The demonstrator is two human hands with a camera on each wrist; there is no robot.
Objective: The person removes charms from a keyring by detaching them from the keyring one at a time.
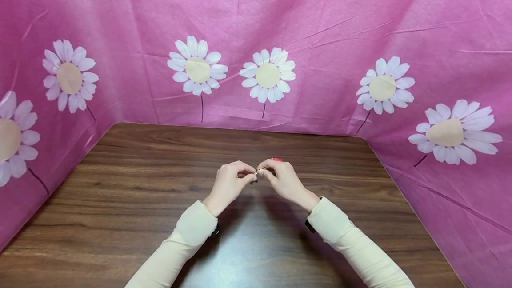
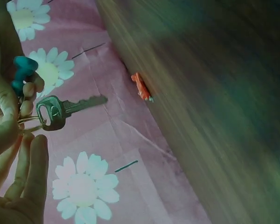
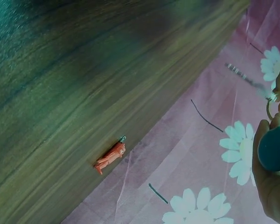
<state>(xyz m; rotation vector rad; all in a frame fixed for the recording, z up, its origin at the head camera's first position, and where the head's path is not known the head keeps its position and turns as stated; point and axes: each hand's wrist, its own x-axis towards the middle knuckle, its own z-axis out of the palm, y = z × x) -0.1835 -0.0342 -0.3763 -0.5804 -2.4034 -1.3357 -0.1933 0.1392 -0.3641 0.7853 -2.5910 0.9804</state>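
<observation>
Both hands meet over the middle of the table. My left hand [image 1: 230, 183] pinches a small gold-coloured key ring [image 2: 30, 123] between thumb and fingertips. A metal key [image 2: 53, 112] hangs from the ring, its toothed blade pointing away from the fingers. Opposite, my right hand [image 1: 286, 181] holds the ring's other side with curled fingers. A teal rounded piece [image 3: 273, 147] sits against the right fingers; how it joins the ring is hidden. Just beyond the right hand, a small red figure charm [image 3: 111, 156] with a metal loop lies on the table.
The brown wood-grain table [image 1: 140, 181] extends around both arms. Pink cloth [image 1: 304, 8] printed with white daisies hangs along its back and both sides. Pale sleeves [image 1: 192, 230] cover the forearms, with a dark wrist device [image 1: 310, 226] partly visible under the right cuff.
</observation>
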